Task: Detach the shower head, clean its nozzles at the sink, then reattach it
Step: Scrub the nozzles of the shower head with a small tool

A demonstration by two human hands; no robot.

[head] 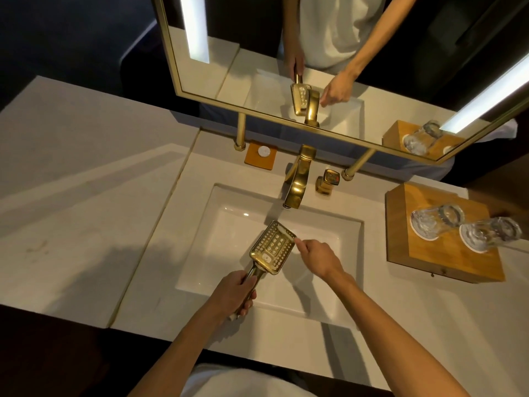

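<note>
We hold the head (272, 247) face-up over the sink (337, 313) basin, left hand (232, 293) clamped round its handle, right hand (316, 257) curled with fingertips at its right edge, grip unclear; risk: wet handle twisting loose, striking the tap (297, 179).

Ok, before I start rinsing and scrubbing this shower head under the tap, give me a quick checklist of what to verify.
1. Grip: left hand wrapped round the handle of the gold rectangular shower head: ok.
2. Nozzle face turned up toward you: ok.
3. Head over the white square sink basin: ok.
4. Right hand at the head's edge, fingertips touching it: ok.
5. Water running from the gold curved faucet: not ok, no stream visible.
6. Two clear upturned glasses on the wooden tray, away from the basin: ok.
</note>
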